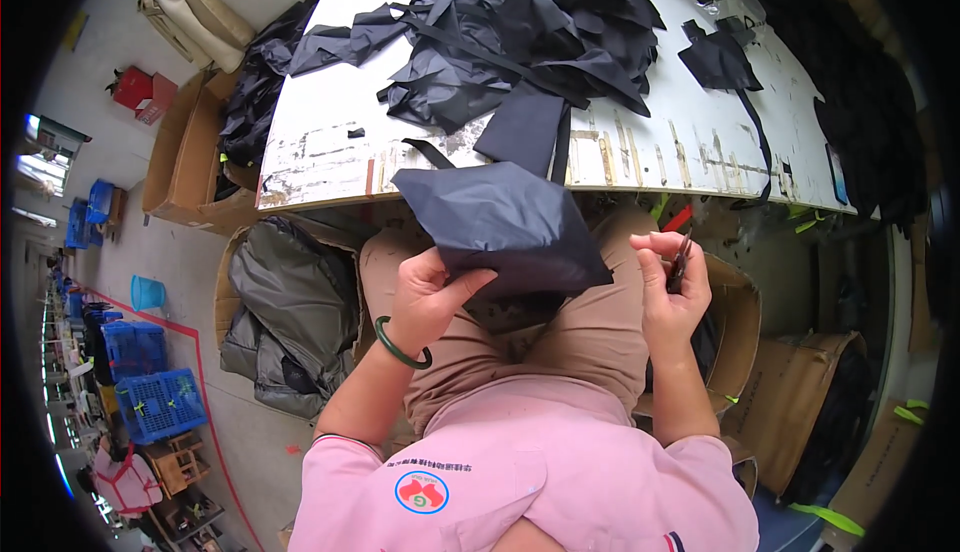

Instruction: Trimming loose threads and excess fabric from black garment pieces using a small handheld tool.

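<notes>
My left hand (430,300) grips the near edge of a black fabric piece (505,217), thumb on top, above my lap. The piece looks like thin, smooth cloth with a folded shape, and its far side hangs just in front of the table edge. To the right, apart from the cloth, my right hand (674,287) is closed around small dark thread snips (681,264); their blades are partly hidden by my fingers. A heap of black fabric pieces (540,27) covers the far middle of the white table (330,147). Some flat pieces and straps reach toward its front edge.
A separate black piece with a strap (722,60) lies at the table's right. Dark cloth (868,132) hangs over the right end. Cardboard boxes stand on both sides; the left one (228,282) holds grey-green fabric (290,302). Blue crates (160,404) sit farther left.
</notes>
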The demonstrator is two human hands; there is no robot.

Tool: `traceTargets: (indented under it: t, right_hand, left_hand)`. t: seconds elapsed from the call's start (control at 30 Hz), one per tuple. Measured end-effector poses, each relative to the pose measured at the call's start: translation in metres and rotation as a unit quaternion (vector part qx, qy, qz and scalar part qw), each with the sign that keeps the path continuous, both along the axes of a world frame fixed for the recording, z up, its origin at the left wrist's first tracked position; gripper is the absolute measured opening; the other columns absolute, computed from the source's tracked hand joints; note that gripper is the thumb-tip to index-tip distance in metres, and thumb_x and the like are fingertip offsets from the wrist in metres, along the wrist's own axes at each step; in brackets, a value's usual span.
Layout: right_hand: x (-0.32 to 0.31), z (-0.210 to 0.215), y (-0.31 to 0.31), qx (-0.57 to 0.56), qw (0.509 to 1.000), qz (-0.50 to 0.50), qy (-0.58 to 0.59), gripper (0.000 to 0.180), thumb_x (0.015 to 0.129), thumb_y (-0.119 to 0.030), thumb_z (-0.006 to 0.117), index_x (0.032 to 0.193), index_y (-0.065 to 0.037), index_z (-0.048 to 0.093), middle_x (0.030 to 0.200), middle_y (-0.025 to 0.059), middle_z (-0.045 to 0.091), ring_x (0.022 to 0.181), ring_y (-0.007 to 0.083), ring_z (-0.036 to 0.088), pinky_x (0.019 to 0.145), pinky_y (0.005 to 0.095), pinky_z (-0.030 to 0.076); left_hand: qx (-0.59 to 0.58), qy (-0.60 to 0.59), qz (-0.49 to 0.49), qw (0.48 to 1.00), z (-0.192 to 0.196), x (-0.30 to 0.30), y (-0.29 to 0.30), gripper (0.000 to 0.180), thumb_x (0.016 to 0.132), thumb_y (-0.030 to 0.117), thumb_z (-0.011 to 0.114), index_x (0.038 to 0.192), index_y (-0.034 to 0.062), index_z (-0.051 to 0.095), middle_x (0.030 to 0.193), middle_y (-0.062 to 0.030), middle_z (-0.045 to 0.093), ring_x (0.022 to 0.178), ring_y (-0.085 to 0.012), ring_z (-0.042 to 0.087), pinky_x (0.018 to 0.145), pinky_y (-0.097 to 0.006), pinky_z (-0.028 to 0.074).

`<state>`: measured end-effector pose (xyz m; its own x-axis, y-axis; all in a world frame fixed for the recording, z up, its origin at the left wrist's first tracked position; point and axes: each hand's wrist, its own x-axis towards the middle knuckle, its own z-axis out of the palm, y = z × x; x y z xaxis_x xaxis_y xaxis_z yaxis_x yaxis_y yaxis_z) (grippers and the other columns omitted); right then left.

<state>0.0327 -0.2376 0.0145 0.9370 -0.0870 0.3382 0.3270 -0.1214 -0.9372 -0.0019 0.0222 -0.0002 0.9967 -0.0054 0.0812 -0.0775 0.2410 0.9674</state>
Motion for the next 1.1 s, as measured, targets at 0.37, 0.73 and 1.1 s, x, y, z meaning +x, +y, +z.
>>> traceTargets:
  t: [0.37,0.73,1.1]
  right_hand:
    - [-0.005,0.007,0.046,-0.096,0.978,0.178,0.047,0.022,0.078,-0.009,0.074,0.094,0.0,0.063,0.082,0.0136,0.063,0.072,0.0274,0.062,0.064,0.0331,0.048]
    - [0.004,0.004,0.043,-0.13,0.968,0.212,0.031,0.018,0.078,-0.008,0.071,0.09,0.001,0.061,0.079,0.0136,0.059,0.071,0.0309,0.058,0.063,0.0353,0.046]
    - [0.008,0.011,0.045,-0.112,0.95,0.289,0.043,0.018,0.08,-0.009,0.071,0.088,0.001,0.059,0.078,0.014,0.058,0.068,0.0285,0.056,0.062,0.0327,0.045]
  left_hand:
    - [0.133,-0.038,-0.013,0.99,-0.011,-0.012,-0.025,0.052,0.081,-0.004,0.069,0.128,-0.0001,0.047,0.097,-0.0083,0.065,0.086,-0.0111,0.062,0.077,-0.024,0.05]
    - [0.23,-0.094,0.021,0.968,0.007,-0.004,-0.02,0.015,0.078,0.0,0.072,0.092,0.0035,0.07,0.094,-0.0076,0.062,0.082,-0.0145,0.057,0.071,-0.025,0.046]
    - [-0.197,0.123,-0.071,0.97,-0.012,-0.005,-0.024,0.009,0.088,0.004,0.061,0.097,0.0027,0.062,0.101,-0.0036,0.062,0.089,-0.008,0.056,0.084,-0.023,0.043]
